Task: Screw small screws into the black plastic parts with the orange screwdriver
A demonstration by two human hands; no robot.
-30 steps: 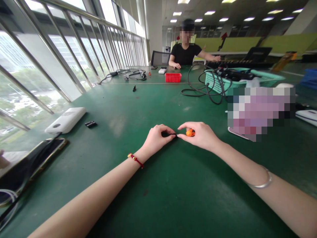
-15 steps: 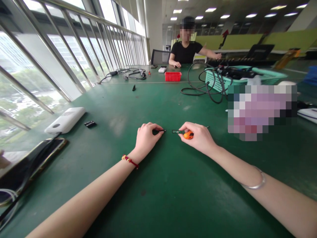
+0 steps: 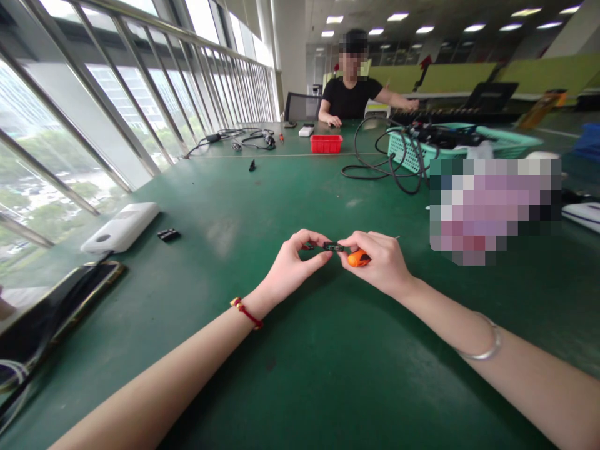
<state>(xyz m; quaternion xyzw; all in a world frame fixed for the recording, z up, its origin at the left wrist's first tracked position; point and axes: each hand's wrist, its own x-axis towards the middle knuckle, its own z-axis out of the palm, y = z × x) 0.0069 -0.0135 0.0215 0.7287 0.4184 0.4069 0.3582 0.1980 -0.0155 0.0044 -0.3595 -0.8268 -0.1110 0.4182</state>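
Above the green table, the fingertips of my left hand [image 3: 304,256] and my right hand [image 3: 377,259] meet at a small green circuit board [image 3: 334,247] with a black edge. My left thumb and forefinger pinch its left end, where a small black piece shows. Another dark bit lies within the curl of the left fingers, too small to name. The right thumb and forefinger grip the board's right end. Tucked in the right palm is a screwdriver [image 3: 359,258] with an orange and black handle, its thin shaft poking out behind the knuckles.
To the left lie a white power bank [image 3: 122,228], a small black part [image 3: 169,234] and a phone [image 3: 89,287] with a cable over it. Farther off are a red bin [image 3: 327,144], cables [image 3: 255,139] and a teal basket [image 3: 403,153]. Another person [image 3: 351,97] sits opposite.
My left hand has moved right and slightly up, bringing its black piece to the circuit board. The gap between the hands has closed; the right hand stays almost in place.
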